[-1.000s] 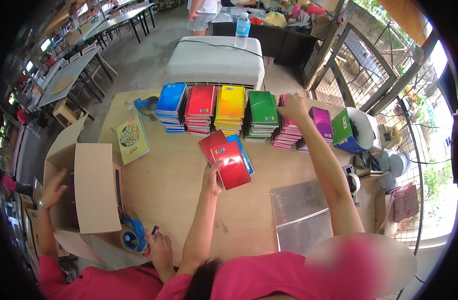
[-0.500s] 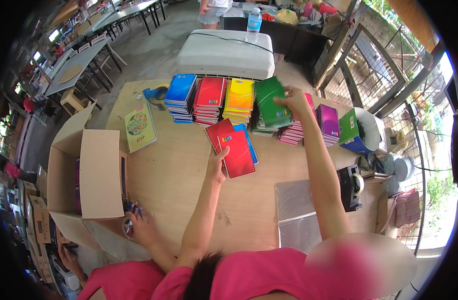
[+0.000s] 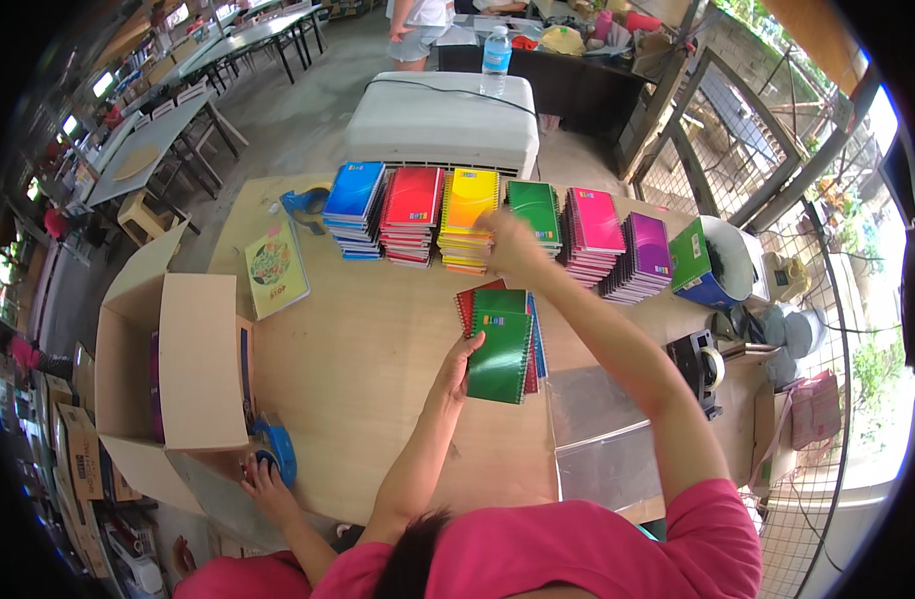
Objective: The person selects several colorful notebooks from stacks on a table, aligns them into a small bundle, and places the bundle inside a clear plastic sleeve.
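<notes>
My left hand [image 3: 461, 367] grips a fanned bunch of small spiral notebooks. Two green notebooks [image 3: 501, 357] lie uppermost, with edges of a red notebook [image 3: 464, 302] and a blue one [image 3: 539, 349] showing beneath. Beyond them my right hand [image 3: 515, 246], smeared by motion, is at the near right side of the yellow notebook stack [image 3: 470, 198]; its fingers cannot be made out. In the same row stand a blue stack [image 3: 353, 190], a red stack [image 3: 412, 197], a green stack [image 3: 534, 207], a pink stack [image 3: 597, 222] and a purple stack [image 3: 647, 247].
At left, a co-worker's hand [image 3: 266, 484] touches a blue tape dispenser [image 3: 278, 447] beside an open carton [image 3: 206, 364]. A yellow-green notebook [image 3: 276, 268] and another blue dispenser [image 3: 305, 210] lie behind. Clear plastic sheets [image 3: 602, 439] and a black dispenser [image 3: 695, 364] are at right.
The green notebook my right hand held over its stack now lies on the bunch in my left hand. My right hand has moved left toward the yellow stack. The co-worker's dispenser has come into view.
</notes>
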### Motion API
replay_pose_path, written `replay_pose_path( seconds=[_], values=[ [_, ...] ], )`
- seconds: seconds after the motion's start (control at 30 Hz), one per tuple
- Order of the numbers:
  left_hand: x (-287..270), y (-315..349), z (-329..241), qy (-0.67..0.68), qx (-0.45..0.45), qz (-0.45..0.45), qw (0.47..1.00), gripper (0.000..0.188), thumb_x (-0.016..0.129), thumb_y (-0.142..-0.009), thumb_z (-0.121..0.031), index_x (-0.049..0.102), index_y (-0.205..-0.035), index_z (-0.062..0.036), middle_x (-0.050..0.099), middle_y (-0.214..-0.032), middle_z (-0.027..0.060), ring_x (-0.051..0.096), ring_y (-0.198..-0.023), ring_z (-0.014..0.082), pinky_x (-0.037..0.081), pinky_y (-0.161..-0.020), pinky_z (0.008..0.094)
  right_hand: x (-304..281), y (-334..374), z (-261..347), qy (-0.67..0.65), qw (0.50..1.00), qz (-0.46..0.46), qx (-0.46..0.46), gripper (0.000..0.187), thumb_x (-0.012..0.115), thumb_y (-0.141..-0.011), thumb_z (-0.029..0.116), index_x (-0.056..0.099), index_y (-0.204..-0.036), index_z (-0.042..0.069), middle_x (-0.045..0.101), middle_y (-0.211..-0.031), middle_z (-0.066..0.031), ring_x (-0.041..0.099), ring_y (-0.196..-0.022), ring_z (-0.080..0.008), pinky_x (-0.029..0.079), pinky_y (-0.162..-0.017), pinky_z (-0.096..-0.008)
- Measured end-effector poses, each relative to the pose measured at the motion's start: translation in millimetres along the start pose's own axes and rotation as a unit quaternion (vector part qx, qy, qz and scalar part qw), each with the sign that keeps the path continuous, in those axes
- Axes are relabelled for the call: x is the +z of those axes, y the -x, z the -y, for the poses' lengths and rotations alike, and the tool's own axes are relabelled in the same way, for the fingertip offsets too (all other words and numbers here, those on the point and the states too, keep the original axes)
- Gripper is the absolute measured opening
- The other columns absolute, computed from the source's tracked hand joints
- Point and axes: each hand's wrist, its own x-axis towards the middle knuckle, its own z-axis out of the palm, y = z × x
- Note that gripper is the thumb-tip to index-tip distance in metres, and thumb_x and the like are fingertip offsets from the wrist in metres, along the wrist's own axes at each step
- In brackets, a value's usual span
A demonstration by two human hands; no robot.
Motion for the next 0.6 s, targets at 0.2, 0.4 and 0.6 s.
replay_pose_path(
  seconds=[0.2,0.4,0.6],
  values=[
    [-1,-6,-8,0.02,0.095,-0.058,0.994,0.055,0.07,-0.092,-0.027,0.048,-0.136,-0.0006,0.063,-0.122,0.0132,0.065,-0.108,0.0228,0.056,-0.09,0.0375,37,-73,-51,0.053,0.939,-0.059,0.336,0.052,0.067,-0.085,0.017,0.04,-0.125,-0.004,0.066,-0.109,-0.0268,0.063,-0.108,-0.0434,0.053,-0.09,-0.0474],
    [-11,-2,-22,0.009,0.125,-0.114,0.986,0.06,0.07,-0.091,-0.019,0.04,-0.142,-0.0066,0.058,-0.125,0.0115,0.062,-0.112,0.0251,0.058,-0.089,0.0412,7,-52,-65,-0.127,0.941,-0.191,0.247,0.039,0.071,-0.076,0.012,0.067,-0.115,0.006,0.068,-0.097,-0.0204,0.068,-0.092,-0.031,0.054,-0.078,-0.0423],
    [3,1,-10,-0.002,0.124,-0.072,0.99,0.059,0.067,-0.094,-0.024,0.039,-0.143,-0.0064,0.058,-0.128,0.0113,0.062,-0.114,0.0257,0.056,-0.092,0.0419,-34,54,-18,-0.156,0.981,0.063,0.097,0.041,0.073,-0.074,0.004,0.072,-0.115,0.005,0.072,-0.087,-0.0075,0.065,-0.073,-0.0175,0.052,-0.069,-0.0329]
  ],
)
